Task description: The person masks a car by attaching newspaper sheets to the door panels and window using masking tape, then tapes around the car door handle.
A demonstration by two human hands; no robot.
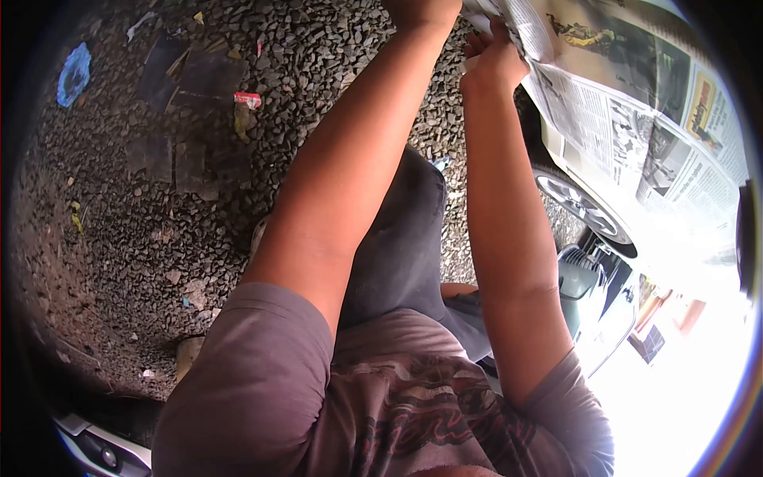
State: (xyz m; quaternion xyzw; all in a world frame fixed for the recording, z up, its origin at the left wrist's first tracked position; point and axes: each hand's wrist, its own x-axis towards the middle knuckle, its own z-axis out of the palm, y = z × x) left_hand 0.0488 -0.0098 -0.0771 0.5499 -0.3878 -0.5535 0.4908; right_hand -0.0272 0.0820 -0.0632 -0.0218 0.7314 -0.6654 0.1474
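Observation:
At the top edge of the head view, my left hand (423, 9) is mostly cut off, and its fingers are out of frame. Beside it, my right hand (497, 65) is closed at the edge of a newspaper (584, 103), with its fingers bent against the paper. Printed sheets of this newspaper hang over the side of a light-coloured car, above its wheel (584, 205). Both my arms reach forward over my bent knee.
Grey gravel (318, 79) covers the ground. Litter lies on it, including a blue plastic piece (74, 75), a red wrapper (248, 99) and dark flat pieces (203, 75). Part of another vehicle (103, 449) shows at bottom left. Strong glare washes out the lower right.

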